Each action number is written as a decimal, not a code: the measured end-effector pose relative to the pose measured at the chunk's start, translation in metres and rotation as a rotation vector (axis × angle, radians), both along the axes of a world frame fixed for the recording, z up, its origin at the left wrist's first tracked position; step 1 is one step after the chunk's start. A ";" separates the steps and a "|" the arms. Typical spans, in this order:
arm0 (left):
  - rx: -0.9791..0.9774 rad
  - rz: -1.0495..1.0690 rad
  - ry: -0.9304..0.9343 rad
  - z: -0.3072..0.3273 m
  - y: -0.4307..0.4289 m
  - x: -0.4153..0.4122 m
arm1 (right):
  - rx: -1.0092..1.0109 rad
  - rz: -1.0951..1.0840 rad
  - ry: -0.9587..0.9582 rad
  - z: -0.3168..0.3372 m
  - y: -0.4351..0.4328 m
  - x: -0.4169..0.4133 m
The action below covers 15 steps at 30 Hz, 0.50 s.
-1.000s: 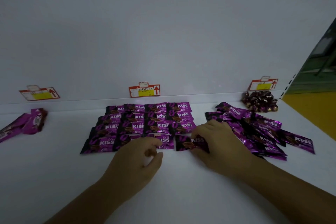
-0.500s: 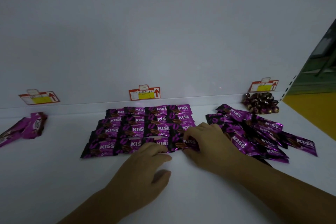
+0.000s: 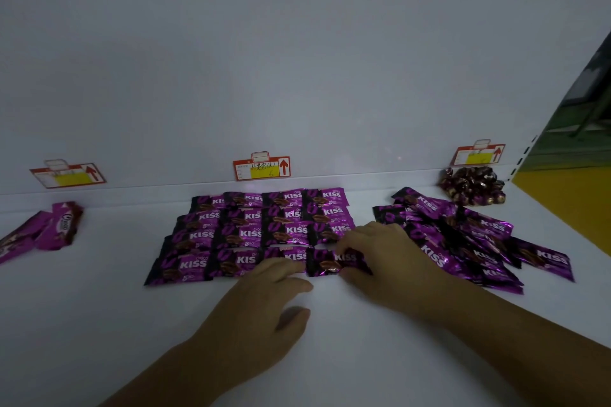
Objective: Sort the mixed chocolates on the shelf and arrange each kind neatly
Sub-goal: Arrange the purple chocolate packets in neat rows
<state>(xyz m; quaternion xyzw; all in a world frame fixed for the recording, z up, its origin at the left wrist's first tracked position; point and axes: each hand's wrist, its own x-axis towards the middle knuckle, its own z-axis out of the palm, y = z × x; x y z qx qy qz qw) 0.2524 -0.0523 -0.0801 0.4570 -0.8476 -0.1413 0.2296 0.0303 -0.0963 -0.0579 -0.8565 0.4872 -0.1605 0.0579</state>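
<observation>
On the white shelf (image 3: 99, 324), close to its front edge, a person's two bare forearms reach in from below. The left hand (image 3: 261, 311) lies palm down, fingers straight and close together, thumb spread to the side. Its fingertips touch the near edge of the front row in a neat block of purple KISS packets (image 3: 258, 225), four rows deep. The right hand (image 3: 383, 251) has its fingers curled, pinching the right end of the last packet (image 3: 325, 264) in that front row. The hand hides that end of the packet.

A loose pile of KISS packets (image 3: 469, 241) lies overlapping just right of the right hand. Behind the pile, against the back wall, sits a heap of small brown foil sweets (image 3: 472, 190). Far left, a few different purple packets (image 3: 56, 228) are partly cut off by the edge. The light is dim, and writing on the red-and-yellow price tags (image 3: 263, 168) cannot be read.
</observation>
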 end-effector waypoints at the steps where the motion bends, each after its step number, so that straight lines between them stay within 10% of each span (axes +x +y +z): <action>1: -0.002 -0.001 0.004 0.000 0.000 0.000 | -0.003 -0.001 0.001 0.000 -0.001 0.000; 15: -0.101 -0.008 0.034 0.001 -0.001 0.000 | -0.007 -0.032 0.003 0.014 -0.001 -0.026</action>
